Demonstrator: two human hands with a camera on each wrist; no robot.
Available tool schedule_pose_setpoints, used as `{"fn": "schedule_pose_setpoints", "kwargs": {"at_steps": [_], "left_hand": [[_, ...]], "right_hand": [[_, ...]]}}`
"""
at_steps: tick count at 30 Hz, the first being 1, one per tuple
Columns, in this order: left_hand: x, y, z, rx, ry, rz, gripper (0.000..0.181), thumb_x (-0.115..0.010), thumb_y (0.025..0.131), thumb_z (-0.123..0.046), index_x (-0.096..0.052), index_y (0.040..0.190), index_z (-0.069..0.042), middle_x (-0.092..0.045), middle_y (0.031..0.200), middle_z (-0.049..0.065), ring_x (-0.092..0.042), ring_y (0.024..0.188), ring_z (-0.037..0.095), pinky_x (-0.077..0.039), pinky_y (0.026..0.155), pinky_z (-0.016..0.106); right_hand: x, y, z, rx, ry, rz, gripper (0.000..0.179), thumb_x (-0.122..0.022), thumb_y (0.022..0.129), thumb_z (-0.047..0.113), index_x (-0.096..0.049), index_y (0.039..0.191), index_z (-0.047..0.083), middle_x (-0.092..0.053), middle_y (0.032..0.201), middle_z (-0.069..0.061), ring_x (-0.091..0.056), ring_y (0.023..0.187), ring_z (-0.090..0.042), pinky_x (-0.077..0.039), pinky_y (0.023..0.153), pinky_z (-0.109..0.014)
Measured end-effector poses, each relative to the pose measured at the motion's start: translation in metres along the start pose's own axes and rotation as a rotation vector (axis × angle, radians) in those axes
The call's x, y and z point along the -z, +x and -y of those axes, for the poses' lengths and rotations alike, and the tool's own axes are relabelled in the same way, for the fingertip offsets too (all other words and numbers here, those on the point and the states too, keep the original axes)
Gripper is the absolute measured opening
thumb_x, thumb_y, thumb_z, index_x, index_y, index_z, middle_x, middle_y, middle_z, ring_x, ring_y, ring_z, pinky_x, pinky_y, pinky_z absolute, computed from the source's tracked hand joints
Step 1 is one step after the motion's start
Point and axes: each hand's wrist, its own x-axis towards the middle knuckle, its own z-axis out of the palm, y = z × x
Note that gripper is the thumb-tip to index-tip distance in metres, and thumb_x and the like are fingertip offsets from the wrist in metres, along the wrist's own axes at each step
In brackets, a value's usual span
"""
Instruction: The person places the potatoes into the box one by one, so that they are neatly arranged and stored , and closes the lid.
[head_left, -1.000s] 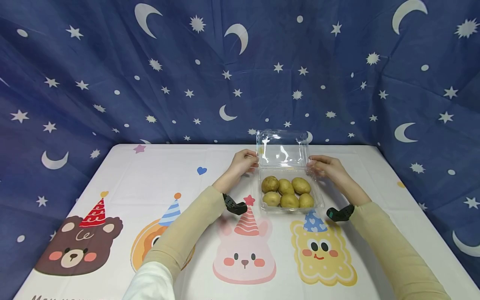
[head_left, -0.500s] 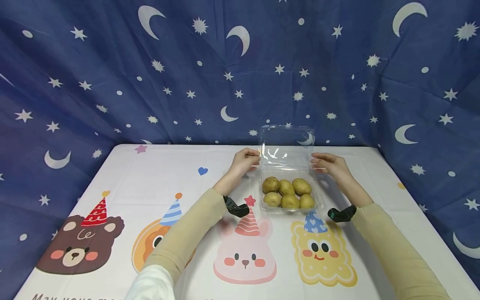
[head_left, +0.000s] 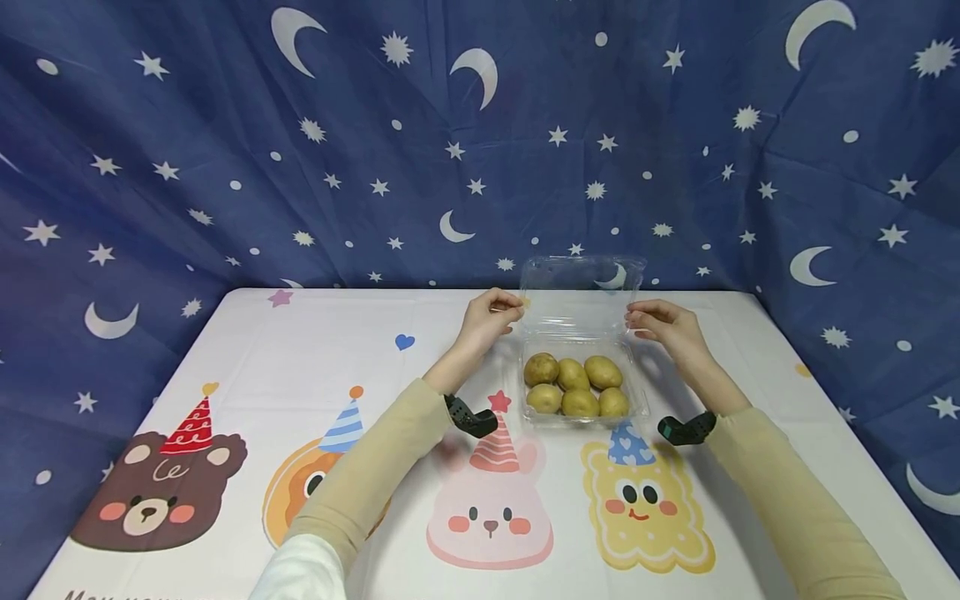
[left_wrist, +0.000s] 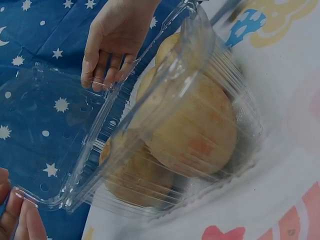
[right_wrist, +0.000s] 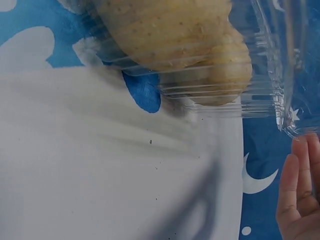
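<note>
A clear plastic clamshell box [head_left: 636, 392] stands on the table with its hinged lid [head_left: 577, 283] raised at the back. Several potatoes [head_left: 603, 372] lie in two rows in its base. My left hand [head_left: 483, 323] is at the lid's left edge; in the left wrist view its fingertips [left_wrist: 16, 194] touch the lid's corner, the thumb a little apart. On the opposite side, my right hand [head_left: 671, 329] has its fingertips at the lid's right edge. The right wrist view shows those fingers [right_wrist: 301, 150] fairly straight against the rim, with the thumb apart.
A white cloth with cartoon prints covers the table [head_left: 375, 325]. A blue curtain [head_left: 360, 108] with moons and stars hangs close behind the box. Dark straps with small devices, including the left one [head_left: 474, 417], sit at both wrists.
The lid has tipped back and then shifted, its top now leaning to the right. Both hands have stayed by its sides with small movements. The base and potatoes have kept their place.
</note>
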Motion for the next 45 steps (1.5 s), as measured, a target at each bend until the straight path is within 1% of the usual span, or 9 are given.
{"fn": "schedule_pose_setpoints", "kwargs": {"at_steps": [5, 9, 14, 18, 24, 31, 35, 40, 45], "left_hand": [[0.001, -0.003, -0.001, -0.078, 0.031, -0.008, 0.011, -0.063, 0.089, -0.009, -0.064, 0.099, -0.003, -0.066, 0.104, 0.012, -0.057, 0.082, 0.009, -0.049, 0.067, 0.019], [0.002, -0.008, -0.001, -0.142, 0.057, -0.006, 0.010, -0.065, 0.088, -0.009, -0.064, 0.096, -0.002, -0.067, 0.098, 0.011, -0.057, 0.078, 0.007, -0.047, 0.065, 0.017], [0.003, -0.016, -0.002, -0.202, 0.147, -0.009, 0.012, -0.067, 0.087, -0.014, -0.065, 0.094, -0.004, -0.068, 0.097, 0.011, -0.063, 0.086, 0.016, -0.048, 0.074, 0.019], [0.003, -0.021, -0.004, -0.229, 0.204, -0.006, 0.013, -0.068, 0.087, -0.017, -0.065, 0.092, -0.006, -0.069, 0.097, 0.011, -0.064, 0.093, 0.022, -0.048, 0.078, 0.023], [0.004, -0.028, -0.006, -0.262, 0.240, 0.003, 0.012, -0.069, 0.086, -0.017, -0.064, 0.091, -0.007, -0.068, 0.096, 0.009, -0.064, 0.093, 0.021, -0.048, 0.082, 0.028], [0.005, -0.037, -0.003, -0.303, 0.255, 0.027, 0.012, -0.071, 0.084, -0.014, -0.064, 0.090, -0.006, -0.066, 0.098, 0.009, -0.062, 0.098, 0.024, -0.049, 0.092, 0.046], [0.007, -0.042, -0.002, -0.296, 0.275, 0.051, 0.011, -0.070, 0.084, -0.013, -0.064, 0.092, -0.007, -0.066, 0.102, 0.010, -0.062, 0.101, 0.025, -0.050, 0.091, 0.045], [0.009, -0.050, 0.000, -0.280, 0.301, 0.082, 0.012, -0.068, 0.084, -0.010, -0.065, 0.095, -0.007, -0.064, 0.105, 0.009, -0.061, 0.102, 0.023, -0.053, 0.085, 0.037], [0.011, -0.057, 0.004, -0.279, 0.301, 0.107, 0.015, -0.068, 0.083, -0.007, -0.065, 0.098, -0.008, -0.064, 0.107, 0.009, -0.062, 0.102, 0.024, -0.054, 0.081, 0.030]], "right_hand": [[0.002, -0.002, 0.001, 0.052, 0.131, -0.016, 0.022, -0.062, 0.093, 0.013, -0.061, 0.109, -0.001, -0.071, 0.086, 0.014, -0.068, 0.080, -0.001, -0.055, 0.072, -0.017], [0.004, -0.007, 0.002, 0.081, 0.196, -0.017, 0.013, -0.062, 0.093, 0.014, -0.064, 0.102, 0.005, -0.072, 0.087, 0.011, -0.069, 0.081, -0.003, -0.056, 0.072, -0.017], [0.006, -0.015, 0.004, 0.095, 0.236, 0.002, 0.018, -0.058, 0.096, 0.020, -0.064, 0.102, 0.004, -0.071, 0.091, 0.009, -0.067, 0.086, -0.003, -0.056, 0.075, -0.018], [0.008, -0.020, -0.001, 0.110, 0.271, 0.009, 0.015, -0.056, 0.097, 0.020, -0.066, 0.100, 0.008, -0.071, 0.093, 0.008, -0.068, 0.089, -0.003, -0.056, 0.076, -0.018], [0.008, -0.028, -0.001, 0.127, 0.244, -0.006, 0.017, -0.057, 0.097, 0.019, -0.067, 0.102, 0.007, -0.071, 0.096, 0.007, -0.068, 0.091, -0.005, -0.056, 0.077, -0.020], [0.007, -0.039, 0.001, 0.138, 0.289, 0.016, 0.013, -0.056, 0.097, 0.014, -0.064, 0.102, 0.006, -0.072, 0.098, 0.007, -0.069, 0.093, -0.005, -0.056, 0.077, -0.020], [0.007, -0.047, 0.002, 0.130, 0.285, 0.027, 0.017, -0.054, 0.098, 0.016, -0.064, 0.105, 0.004, -0.071, 0.102, 0.007, -0.068, 0.094, -0.005, -0.056, 0.077, -0.020], [0.005, -0.055, 0.004, 0.123, 0.293, 0.045, 0.024, -0.050, 0.100, 0.019, -0.064, 0.108, 0.002, -0.068, 0.105, 0.005, -0.066, 0.096, -0.005, -0.056, 0.080, -0.021], [0.003, -0.062, 0.005, 0.139, 0.334, 0.065, 0.023, -0.048, 0.101, 0.015, -0.064, 0.107, 0.001, -0.067, 0.105, 0.004, -0.066, 0.098, -0.007, -0.055, 0.083, -0.022]]}}
